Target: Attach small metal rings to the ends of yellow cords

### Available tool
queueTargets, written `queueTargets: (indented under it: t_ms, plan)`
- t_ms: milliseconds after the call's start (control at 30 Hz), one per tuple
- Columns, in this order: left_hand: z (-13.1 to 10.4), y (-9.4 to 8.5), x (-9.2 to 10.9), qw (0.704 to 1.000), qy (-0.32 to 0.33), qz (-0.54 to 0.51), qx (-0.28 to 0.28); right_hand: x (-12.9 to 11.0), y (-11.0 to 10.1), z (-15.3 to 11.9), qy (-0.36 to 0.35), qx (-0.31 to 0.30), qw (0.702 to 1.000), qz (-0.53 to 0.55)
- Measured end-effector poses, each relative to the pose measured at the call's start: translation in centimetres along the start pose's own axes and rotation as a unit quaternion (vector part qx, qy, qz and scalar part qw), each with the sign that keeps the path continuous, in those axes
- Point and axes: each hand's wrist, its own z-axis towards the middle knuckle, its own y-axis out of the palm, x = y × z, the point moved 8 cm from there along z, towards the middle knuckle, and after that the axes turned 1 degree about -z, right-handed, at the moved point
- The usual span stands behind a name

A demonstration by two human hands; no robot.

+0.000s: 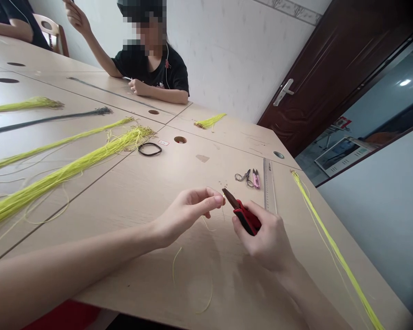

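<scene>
Between the thumb and forefinger of my left hand point(192, 208) a thin yellow cord point(223, 211) is pinched, its short end hanging down. My right hand point(266, 236) is wrapped around the red and black handles of a pair of pliers point(231, 199). The dark jaws point up and left, with their tip right by my left fingertips. Whether the jaws touch the cord, I cannot tell. Tiny metal bits point(223, 183) lie on the table just beyond. Loose pieces of yellow cord point(174, 266) lie below my hands.
Small scissors point(244, 177), pink thread snips point(256, 178) and a clear ruler point(270, 183) lie to the right. Bundles of yellow cord point(75, 167) stretch across the left, another point(330, 238) along the right edge. A black loop point(149, 149) lies mid-table. Another person point(154, 73) sits opposite.
</scene>
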Motion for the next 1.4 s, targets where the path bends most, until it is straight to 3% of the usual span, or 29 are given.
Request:
queueTargets:
  t_ms: [200, 400, 567, 700, 900, 1000, 1267, 1400]
  plan:
    - [-0.3, -0.1, 0.3, 0.999, 0.001, 0.035, 0.02, 0.1, 0.3, 0.0, -0.023, -0.009, 0.998, -0.053]
    - [-0.3, -0.3, 0.6, 0.999, 0.027, 0.032, 0.034, 0.4, 0.5, 0.1, -0.006, -0.018, 1.0, -0.024]
    - [-0.4, -0.7, 1.0, 0.997, 0.053, 0.04, 0.045, 1.9, -0.1, 0.5, 0.024, 0.028, 0.999, 0.003]
    - [-0.9, -0.2, 1.4, 0.996, 0.074, 0.039, 0.026, 2.0, 0.2, 0.7, -0.021, 0.06, 0.995, -0.079]
    - [-1.7, 1.1, 1.8, 0.996, 0.088, 0.021, -0.025, 2.6, 3.3, 0.6, -0.016, -0.037, 0.992, -0.12]
    - [-1.7, 1.6, 1.9, 0.995, 0.09, 0.004, -0.042, 2.8, 4.0, 0.5, -0.028, -0.052, 0.99, -0.132]
    - [-2.0, 2.2, 2.2, 0.993, 0.09, -0.029, -0.065, 2.6, 4.2, 0.4, -0.027, -0.063, 0.992, -0.11]
    - [-2.0, 2.1, 1.8, 0.994, 0.084, -0.017, -0.072, 1.7, 2.4, 0.4, -0.015, -0.038, 0.999, -0.03]
